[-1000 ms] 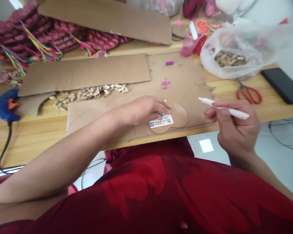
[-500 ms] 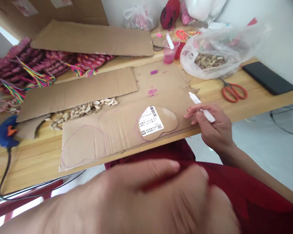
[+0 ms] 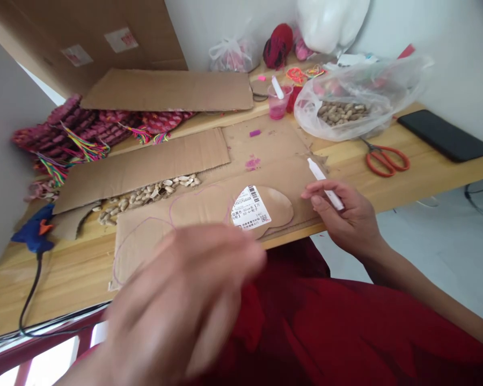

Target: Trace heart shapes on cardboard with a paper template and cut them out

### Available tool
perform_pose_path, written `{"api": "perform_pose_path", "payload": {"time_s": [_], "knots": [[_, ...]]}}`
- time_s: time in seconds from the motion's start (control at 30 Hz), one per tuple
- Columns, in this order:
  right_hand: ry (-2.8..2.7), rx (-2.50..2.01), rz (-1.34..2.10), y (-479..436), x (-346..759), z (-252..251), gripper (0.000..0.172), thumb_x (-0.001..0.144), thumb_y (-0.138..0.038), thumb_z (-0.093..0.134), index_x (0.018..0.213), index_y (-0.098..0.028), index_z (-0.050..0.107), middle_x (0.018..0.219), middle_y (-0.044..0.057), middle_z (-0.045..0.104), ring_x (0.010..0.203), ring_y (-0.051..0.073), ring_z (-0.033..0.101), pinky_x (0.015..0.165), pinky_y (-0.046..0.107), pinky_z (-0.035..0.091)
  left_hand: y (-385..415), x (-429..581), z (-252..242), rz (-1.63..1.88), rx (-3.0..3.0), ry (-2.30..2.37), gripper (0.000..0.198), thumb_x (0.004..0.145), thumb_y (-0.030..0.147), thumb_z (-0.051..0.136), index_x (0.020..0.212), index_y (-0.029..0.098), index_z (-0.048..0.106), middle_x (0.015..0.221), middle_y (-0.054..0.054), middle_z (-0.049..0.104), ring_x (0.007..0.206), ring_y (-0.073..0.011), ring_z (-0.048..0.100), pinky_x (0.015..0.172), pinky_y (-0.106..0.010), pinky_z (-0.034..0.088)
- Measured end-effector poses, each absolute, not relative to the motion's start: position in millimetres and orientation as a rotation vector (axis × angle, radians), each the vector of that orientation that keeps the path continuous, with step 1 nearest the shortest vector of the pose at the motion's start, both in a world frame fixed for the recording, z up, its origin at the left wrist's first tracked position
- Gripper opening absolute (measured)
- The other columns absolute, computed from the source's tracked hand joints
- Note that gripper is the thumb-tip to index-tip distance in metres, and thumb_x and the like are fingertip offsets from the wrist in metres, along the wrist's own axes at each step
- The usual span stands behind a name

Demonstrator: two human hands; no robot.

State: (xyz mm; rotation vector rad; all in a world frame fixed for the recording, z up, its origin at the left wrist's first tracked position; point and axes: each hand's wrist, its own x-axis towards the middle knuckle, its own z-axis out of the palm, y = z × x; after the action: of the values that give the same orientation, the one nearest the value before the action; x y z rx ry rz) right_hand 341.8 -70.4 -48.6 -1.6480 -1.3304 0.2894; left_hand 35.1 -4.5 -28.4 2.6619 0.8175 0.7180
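Observation:
My right hand [image 3: 346,217] is closed round a white marker pen [image 3: 326,184] at the table's front edge, its tip pointing up and away. Blurred by motion, my left hand [image 3: 185,289] is raised in front of the table; whether its fingers hold anything is not clear. It covers part of a long cardboard strip [image 3: 145,241] with purple curved outlines drawn on it. A rounded cardboard cutout [image 3: 280,206] bearing a white printed label [image 3: 251,206] lies on the strip's right end, just left of my right hand.
Orange-handled scissors [image 3: 387,161], a black phone [image 3: 446,135] and a bag of peanuts [image 3: 342,112] occupy the right side. A plastic cup [image 3: 277,104] with pink liquid stands behind. A blue glue gun [image 3: 34,229], peanut shells [image 3: 145,197] and braided red pieces [image 3: 64,134] lie left.
My left hand has moved from close to the camera forward and left, toward the cardboard strip. My right hand still holds the marker pen. The view has shifted slightly.

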Motion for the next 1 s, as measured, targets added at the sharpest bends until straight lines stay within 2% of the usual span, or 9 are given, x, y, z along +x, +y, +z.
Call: {"api": "perform_pose_path", "payload": {"time_s": [0.1,0.23,0.3,0.4,0.5,0.6,0.77,0.9,1.0], "knots": [[-1.272,-1.638,0.249,-71.6,347.6,-50.9,0.018,0.098,-0.034,0.066,0.112,-0.026,0.071,0.101,0.004,0.079,0.09,0.021,0.072,0.083,0.035,0.057,8.0,53.6,-1.4,0.635,2.653,0.845,0.066,0.096,0.038,0.071,0.155,0.026,0.042,0.146,-0.014,0.061,0.135,-0.0298,0.061,0.113,-0.05,0.055],[-1.181,-1.611,0.206,-73.0,355.3,-54.6,0.019,0.097,-0.033,0.067,0.114,-0.026,0.071,0.1,0.004,0.078,0.089,0.02,0.072,0.083,0.036,0.056,24.9,70.8,-28.8,0.434,2.733,0.878,0.09,0.087,0.047,0.081,0.16,0.02,0.034,0.159,-0.023,0.048,0.149,-0.0417,0.046,0.118,-0.067,0.045],[-1.161,-1.613,0.202,-75.0,357.9,-56.1,0.018,0.097,-0.033,0.067,0.114,-0.026,0.071,0.1,0.004,0.078,0.087,0.02,0.071,0.082,0.036,0.056,27.7,74.0,-42.7,0.395,2.775,0.879,0.081,0.088,0.046,0.08,0.155,0.02,0.043,0.158,-0.023,0.05,0.148,-0.0437,0.047,0.118,-0.072,0.041],[-1.159,-1.643,0.224,-78.8,359.0,-57.1,0.017,0.098,-0.035,0.066,0.112,-0.026,0.07,0.098,0.004,0.078,0.082,0.019,0.069,0.076,0.034,0.055,25.2,75.7,-47.9,0.414,2.805,0.834,0.058,0.092,0.037,0.075,0.145,0.022,0.055,0.152,-0.021,0.057,0.142,-0.0409,0.054,0.118,-0.074,0.039],[-1.164,-1.661,0.254,-82.2,357.9,-56.4,0.016,0.099,-0.035,0.065,0.11,-0.025,0.071,0.098,0.004,0.079,0.083,0.019,0.07,0.074,0.033,0.055,21.6,78.1,-43.8,0.492,2.826,0.727,0.047,0.095,0.028,0.069,0.141,0.021,0.06,0.146,-0.019,0.063,0.137,-0.0375,0.061,0.116,-0.071,0.044],[-1.162,-1.665,0.293,-84.3,357.6,-55.4,0.016,0.099,-0.035,0.065,0.11,-0.025,0.072,0.1,0.004,0.079,0.092,0.021,0.073,0.075,0.033,0.056,22.0,81.2,-40.8,0.603,2.899,0.537,0.033,0.098,0.019,0.064,0.131,0.021,0.066,0.136,-0.015,0.071,0.126,-0.0313,0.068,0.111,-0.06,0.053],[-1.138,-1.644,0.338,-85.7,361.6,-57.2,0.017,0.1,-0.036,0.065,0.112,-0.025,0.071,0.098,0.004,0.08,0.091,0.021,0.076,0.076,0.035,0.059,24.5,87.4,-39.1,0.686,2.929,0.381,0.027,0.101,0.014,0.058,0.126,0.019,0.067,0.122,-0.011,0.077,0.103,-0.0241,0.076,0.084,-0.041,0.065],[-1.201,-1.671,0.29,-87.3,361.5,-58.3,0.018,0.1,-0.035,0.064,0.114,-0.026,0.071,0.104,0.004,0.08,0.094,0.023,0.077,0.083,0.04,0.06,21.1,97.3,-39.0,0.685,2.737,0.522,0.025,0.101,0.027,0.064,0.125,0.022,0.067,0.116,-0.01,0.077,0.102,-0.0236,0.074,0.088,-0.04,0.066],[-1.267,-1.66,0.244,-89.1,359.1,-56.6,0.017,0.099,-0.032,0.064,0.114,-0.027,0.07,0.107,0.005,0.079,0.094,0.023,0.076,0.083,0.04,0.061,17.4,105.0,-38.1,0.652,2.684,0.521,0.037,0.1,0.031,0.066,0.136,0.022,0.062,0.128,-0.013,0.073,0.115,-0.0267,0.071,0.097,-0.044,0.064]]}}
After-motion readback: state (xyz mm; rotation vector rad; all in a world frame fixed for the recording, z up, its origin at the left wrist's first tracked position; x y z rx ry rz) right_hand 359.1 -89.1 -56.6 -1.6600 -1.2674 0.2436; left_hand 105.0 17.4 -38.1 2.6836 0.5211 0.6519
